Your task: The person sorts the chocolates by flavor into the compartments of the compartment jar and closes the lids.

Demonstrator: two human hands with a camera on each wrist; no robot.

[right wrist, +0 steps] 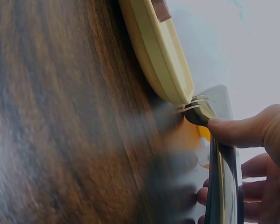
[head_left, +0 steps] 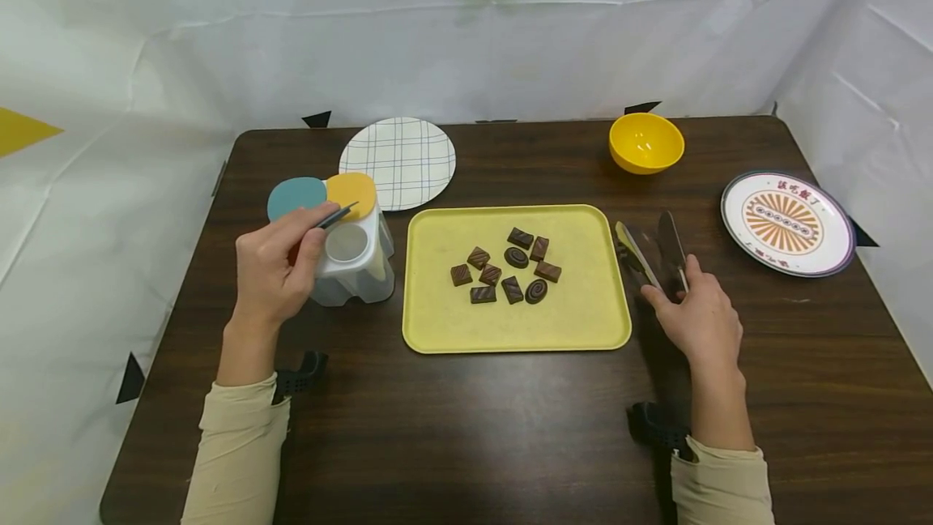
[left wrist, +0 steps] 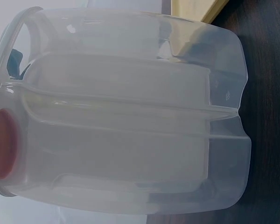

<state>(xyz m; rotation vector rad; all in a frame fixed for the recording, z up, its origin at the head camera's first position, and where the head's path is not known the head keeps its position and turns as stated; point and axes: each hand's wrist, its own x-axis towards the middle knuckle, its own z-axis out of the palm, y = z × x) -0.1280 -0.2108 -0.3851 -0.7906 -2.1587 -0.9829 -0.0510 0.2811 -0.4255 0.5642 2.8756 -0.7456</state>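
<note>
A translucent container point(head_left: 352, 282) has a teal lid point(head_left: 296, 197), a yellow lid point(head_left: 353, 191) and one uncovered round opening point(head_left: 346, 243). Over it, my left hand point(head_left: 280, 266) pinches a thin, dark blue-grey piece point(head_left: 335, 215) seen edge-on; I cannot tell its kind. The left wrist view is filled by the container's wall point(left wrist: 130, 149), with a reddish oval point(left wrist: 5, 144) near its top. My right hand point(head_left: 698, 314) grips a metal fork point(right wrist: 200, 112) and a table knife point(head_left: 671, 240) beside the tray. The fork's tines overlap the tray's corner in the right wrist view.
A yellow tray point(head_left: 437, 322) with several chocolates point(head_left: 517, 257) lies at the middle. Behind are a checked white plate point(head_left: 399, 156) and a yellow bowl point(head_left: 645, 142). A patterned plate point(head_left: 783, 224) rests at the right. White sheeting point(head_left: 496, 55) borders the table point(head_left: 496, 428).
</note>
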